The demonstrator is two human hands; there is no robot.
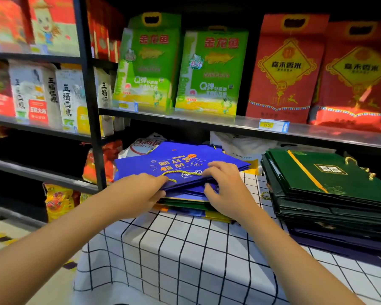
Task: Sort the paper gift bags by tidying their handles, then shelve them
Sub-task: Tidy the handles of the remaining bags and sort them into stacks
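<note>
both hands grab blue gift bag: left hand pinches near edge, right hand holds gold rope handle.

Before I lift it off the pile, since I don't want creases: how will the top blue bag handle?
The blue bag lies folded flat, so it is probably light but bends if lifted by one edge. Its gold cord lies loose on top and may dangle or snag. Both hands at the near edge suggest two-handed support suits it.
</note>
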